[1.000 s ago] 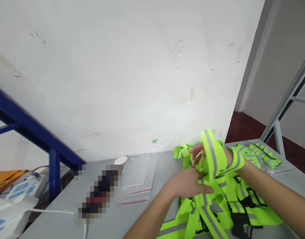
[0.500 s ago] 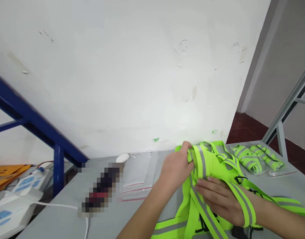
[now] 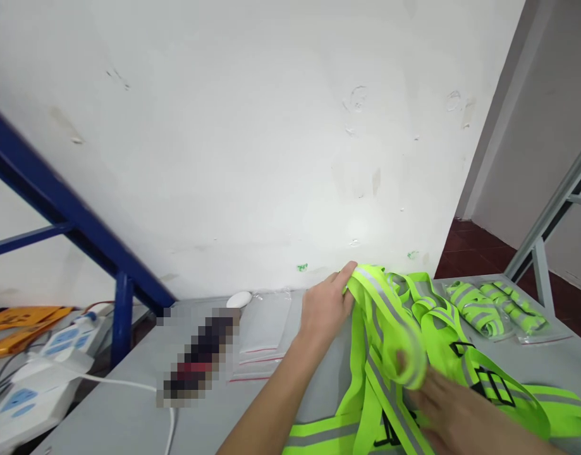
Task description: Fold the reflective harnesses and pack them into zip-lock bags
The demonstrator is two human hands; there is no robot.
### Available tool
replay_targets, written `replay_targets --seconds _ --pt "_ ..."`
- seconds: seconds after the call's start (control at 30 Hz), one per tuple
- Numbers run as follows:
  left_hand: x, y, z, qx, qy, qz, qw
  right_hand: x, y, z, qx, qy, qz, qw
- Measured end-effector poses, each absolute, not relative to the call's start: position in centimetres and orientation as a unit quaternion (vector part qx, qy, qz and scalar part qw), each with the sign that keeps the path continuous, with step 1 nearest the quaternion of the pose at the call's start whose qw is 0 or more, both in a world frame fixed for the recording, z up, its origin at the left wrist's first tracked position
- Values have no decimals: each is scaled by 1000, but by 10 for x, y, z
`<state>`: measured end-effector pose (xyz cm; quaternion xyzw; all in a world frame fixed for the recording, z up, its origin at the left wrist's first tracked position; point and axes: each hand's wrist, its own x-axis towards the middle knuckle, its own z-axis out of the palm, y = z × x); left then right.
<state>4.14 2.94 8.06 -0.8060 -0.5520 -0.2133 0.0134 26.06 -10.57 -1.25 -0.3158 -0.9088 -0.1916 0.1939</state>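
Note:
My left hand (image 3: 324,306) is closed on a neon-yellow reflective strap (image 3: 382,297) with a grey stripe, pinching its upper end between thumb and fingers. From there the strap hangs in a loop toward the right. My right hand (image 3: 444,404) is at the lower bend of that loop, smeared by motion, so its grip is unclear. Beneath and around both hands lies a tangle of the same straps, with a black plastic buckle (image 3: 496,385) at the right. Part of the tangle is hidden under my right hand.
Bagged reflective straps (image 3: 475,309) lie at the table's right. Clear zip bags (image 3: 262,328) with red seals and a white oval object (image 3: 238,299) are left of my hands. A white power strip (image 3: 57,360), cable and blue metal frame (image 3: 122,316) stand left; a white wall (image 3: 271,158) rises behind.
My right hand has moved down and right, out of the strap loop around its wrist. The strap between my hands now hangs in a longer loop. The view has shifted slightly.

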Motion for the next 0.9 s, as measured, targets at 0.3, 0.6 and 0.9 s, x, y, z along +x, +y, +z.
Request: replay_targets --seconds 0.3,0.6,0.9 --pt "40 17 88 -827 -515 -211 80 245 -74 93 -561 -715 42 415" --pt "47 25 74 -846 -486 -213 55 212 -39 102 -549 -583 476 364" --pt "56 27 48 -811 -415 -310 -272 194 -32 94 -537 -724 324 288"
